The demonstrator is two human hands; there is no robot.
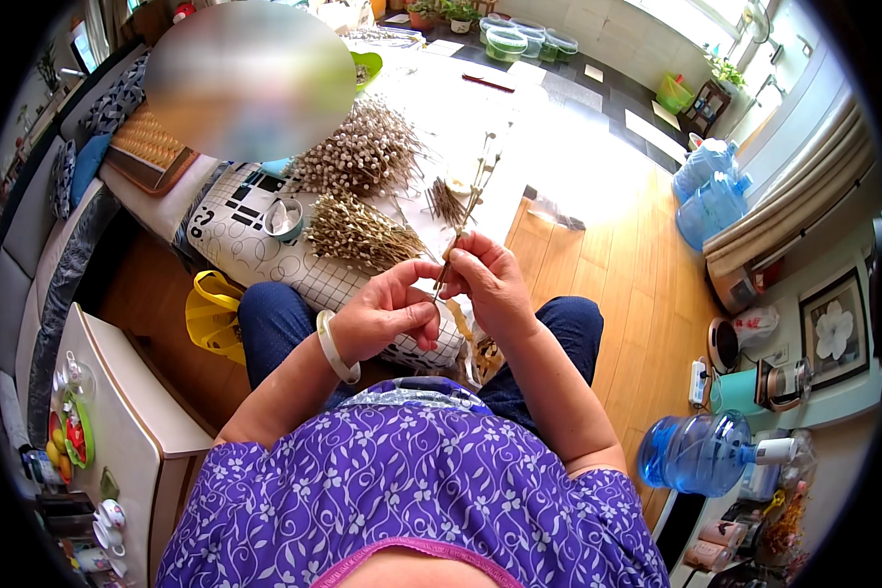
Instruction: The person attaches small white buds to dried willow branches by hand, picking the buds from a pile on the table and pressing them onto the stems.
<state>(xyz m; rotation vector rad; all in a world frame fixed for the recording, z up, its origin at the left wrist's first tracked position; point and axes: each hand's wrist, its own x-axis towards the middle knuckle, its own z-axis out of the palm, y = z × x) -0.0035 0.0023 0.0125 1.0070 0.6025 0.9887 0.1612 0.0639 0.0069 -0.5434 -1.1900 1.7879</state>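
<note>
A thin budded stem point(479, 174) stands tilted up and away in front of me. My right hand point(490, 277) pinches it partway down between thumb and fingers. Lower down, my left hand point(382, 312), with a pale bangle on its wrist, has its fingers closed around the stem's bottom end. Just past my hands lies a bunch of stems with small yellowish buds point(363, 233). Behind it is a larger bunch with greyish-white fluffy buds point(358, 147). A small bundle of brown twigs point(446, 201) lies beside the held stem.
A white cup point(284, 220) stands left of the bunches on the patterned cloth point(240, 211). By my left knee is a yellow bag point(214, 316). Blue water bottles point(710, 211) stand at the right, another point(696, 453) nearer. A cabinet point(132, 431) flanks my left side.
</note>
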